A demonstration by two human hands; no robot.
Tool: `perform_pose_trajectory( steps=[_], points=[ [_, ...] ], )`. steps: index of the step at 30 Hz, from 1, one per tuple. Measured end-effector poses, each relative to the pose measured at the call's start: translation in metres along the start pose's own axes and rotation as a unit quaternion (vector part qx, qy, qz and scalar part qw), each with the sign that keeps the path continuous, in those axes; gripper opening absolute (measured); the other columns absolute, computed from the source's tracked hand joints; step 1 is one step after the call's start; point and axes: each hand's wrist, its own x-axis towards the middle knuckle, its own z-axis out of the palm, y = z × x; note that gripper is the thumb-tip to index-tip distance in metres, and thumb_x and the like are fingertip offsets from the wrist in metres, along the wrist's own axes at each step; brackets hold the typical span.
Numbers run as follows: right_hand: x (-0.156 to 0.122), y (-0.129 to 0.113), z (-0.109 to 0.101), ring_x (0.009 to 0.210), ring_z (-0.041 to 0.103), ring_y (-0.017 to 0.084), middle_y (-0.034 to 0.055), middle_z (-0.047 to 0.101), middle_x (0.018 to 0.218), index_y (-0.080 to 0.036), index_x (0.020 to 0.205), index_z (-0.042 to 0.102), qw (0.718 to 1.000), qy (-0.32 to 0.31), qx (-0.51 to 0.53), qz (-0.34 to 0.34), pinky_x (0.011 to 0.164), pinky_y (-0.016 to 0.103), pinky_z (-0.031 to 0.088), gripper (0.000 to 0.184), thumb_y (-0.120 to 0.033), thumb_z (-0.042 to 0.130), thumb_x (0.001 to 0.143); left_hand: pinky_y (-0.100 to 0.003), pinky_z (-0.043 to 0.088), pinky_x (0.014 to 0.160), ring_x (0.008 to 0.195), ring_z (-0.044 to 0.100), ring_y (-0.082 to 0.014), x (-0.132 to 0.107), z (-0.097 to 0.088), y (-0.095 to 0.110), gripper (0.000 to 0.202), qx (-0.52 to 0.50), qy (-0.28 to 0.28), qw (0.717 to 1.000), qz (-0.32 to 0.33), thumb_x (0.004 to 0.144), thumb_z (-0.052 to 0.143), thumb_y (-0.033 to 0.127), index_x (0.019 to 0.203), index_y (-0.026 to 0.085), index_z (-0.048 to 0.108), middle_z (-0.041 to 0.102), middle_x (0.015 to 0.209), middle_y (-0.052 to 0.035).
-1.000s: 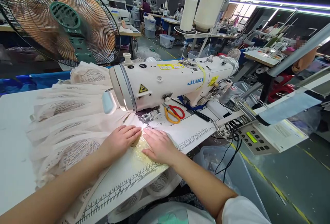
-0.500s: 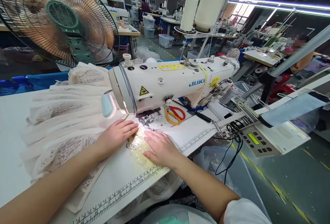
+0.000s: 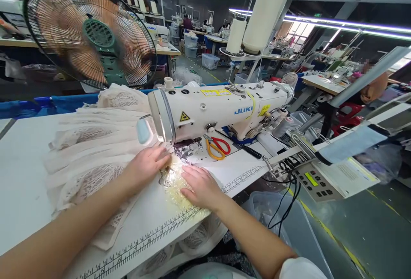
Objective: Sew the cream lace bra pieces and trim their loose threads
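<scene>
A pale yellow, shiny lace-like piece [image 3: 175, 183] lies on the white sewing table, its far end at the presser foot [image 3: 186, 151] of the white JUKI sewing machine [image 3: 205, 112]. My left hand [image 3: 148, 164] is at the left of the presser foot, fingers bent together over the piece's far left edge; the fingertips are partly hidden. My right hand [image 3: 202, 186] lies on the right side of the piece, fingers stretched out flat and thumb apart. Cream fabric parts with lace panels [image 3: 99, 180] lie overlapping beside and under my left forearm.
Orange-and-red-handled nippers [image 3: 215, 147] and a black-handled screwdriver [image 3: 252, 150] lie right of the needle area. A large fan [image 3: 99, 34] stands behind the table. A control box [image 3: 316, 180] hangs at the right, above a clear plastic bin [image 3: 272, 210]. A printed ruler [image 3: 154, 242] borders the table's front.
My left hand's fingers have bent and moved up closer to the needle area. My right hand stays on the yellow piece. The whole view has shifted slightly.
</scene>
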Motion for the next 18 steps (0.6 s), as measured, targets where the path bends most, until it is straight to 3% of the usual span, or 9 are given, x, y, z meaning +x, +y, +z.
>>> perform_pose_trajectory(
  steps=[2,4,6,8,10,12,15,17,18],
  points=[
    [-0.004,-0.001,-0.003,0.127,0.050,0.024,0.0123,0.057,0.134,-0.016,0.116,0.061,0.999,0.024,0.018,-0.015,0.105,0.040,0.041,0.035,-0.034,0.054,0.087,-0.041,0.052,0.068,0.083,0.065,-0.0283,-0.022,-0.012,0.016,0.035,0.012,-0.020,0.997,-0.070,0.085,0.032,0.015,0.085,0.018,0.067,0.068,0.089,-0.0143],
    [-0.015,-0.008,-0.012,0.119,0.056,0.022,0.0122,0.063,0.125,-0.016,0.114,0.063,0.996,0.043,0.075,-0.029,0.102,0.038,0.045,0.035,-0.036,0.048,0.090,-0.036,0.046,0.048,0.057,0.060,-0.0252,-0.051,-0.018,0.029,0.030,0.004,-0.045,0.991,-0.124,0.081,0.035,0.016,0.069,0.019,0.062,0.061,0.062,-0.0093],
    [-0.034,-0.017,-0.025,0.105,0.064,0.019,0.0099,0.070,0.110,-0.018,0.112,0.064,0.985,0.009,0.170,-0.040,0.092,0.033,0.051,0.038,-0.041,0.040,0.094,-0.034,0.041,0.041,0.048,0.057,-0.0250,-0.080,-0.019,0.037,0.026,-0.008,-0.065,0.984,-0.166,0.080,0.040,0.022,0.065,0.020,0.061,0.056,0.052,-0.0067],
    [-0.057,-0.025,-0.036,0.090,0.068,0.014,0.0038,0.073,0.096,-0.024,0.108,0.067,0.951,-0.138,0.267,-0.071,0.079,0.024,0.054,0.042,-0.049,0.036,0.095,-0.036,0.043,0.044,0.055,0.061,-0.0285,-0.101,-0.018,0.040,0.022,-0.013,-0.080,0.976,-0.204,0.080,0.046,0.027,0.072,0.019,0.065,0.061,0.059,-0.0092],
    [-0.080,-0.025,-0.037,0.090,0.069,0.014,0.0012,0.074,0.098,-0.026,0.110,0.068,0.905,-0.306,0.279,-0.098,0.081,0.022,0.053,0.039,-0.050,0.043,0.092,-0.041,0.048,0.052,0.068,0.065,-0.0330,-0.111,-0.017,0.039,0.020,-0.007,-0.090,0.966,-0.241,0.079,0.051,0.028,0.084,0.018,0.068,0.066,0.074,-0.0136],
    [-0.097,-0.016,-0.025,0.091,0.070,0.019,0.0037,0.074,0.099,-0.023,0.109,0.069,0.904,-0.364,0.209,-0.081,0.078,0.025,0.055,0.036,-0.048,0.051,0.089,-0.046,0.050,0.061,0.079,0.065,-0.0354,-0.113,-0.016,0.033,0.023,0.003,-0.092,0.960,-0.265,0.080,0.054,0.027,0.094,0.016,0.069,0.068,0.087,-0.0172],
    [-0.113,0.011,0.011,0.086,0.071,0.026,0.0072,0.075,0.095,-0.023,0.103,0.071,0.962,-0.271,0.039,0.007,0.073,0.035,0.058,0.027,-0.037,0.058,0.085,-0.052,0.048,0.074,0.091,0.062,-0.0357,-0.110,-0.014,0.020,0.028,0.010,-0.080,0.958,-0.275,0.083,0.052,0.027,0.103,0.013,0.067,0.067,0.100,-0.0193],
    [-0.117,0.030,0.036,0.087,0.070,0.028,0.0074,0.074,0.096,-0.025,0.107,0.069,0.986,-0.165,-0.005,0.003,0.074,0.038,0.058,0.027,-0.034,0.056,0.085,-0.055,0.045,0.082,0.097,0.060,-0.0350,-0.109,-0.010,0.011,0.029,0.003,-0.069,0.958,-0.277,0.085,0.051,0.027,0.106,0.013,0.065,0.066,0.105,-0.0188],
    [-0.117,0.037,0.046,0.088,0.070,0.030,0.0093,0.074,0.097,-0.024,0.108,0.069,0.989,-0.146,-0.013,-0.005,0.074,0.040,0.058,0.028,-0.033,0.054,0.086,-0.056,0.043,0.087,0.100,0.059,-0.0349,-0.109,-0.008,0.007,0.031,-0.001,-0.063,0.958,-0.279,0.085,0.051,0.027,0.109,0.013,0.064,0.066,0.109,-0.0189]
  ],
)
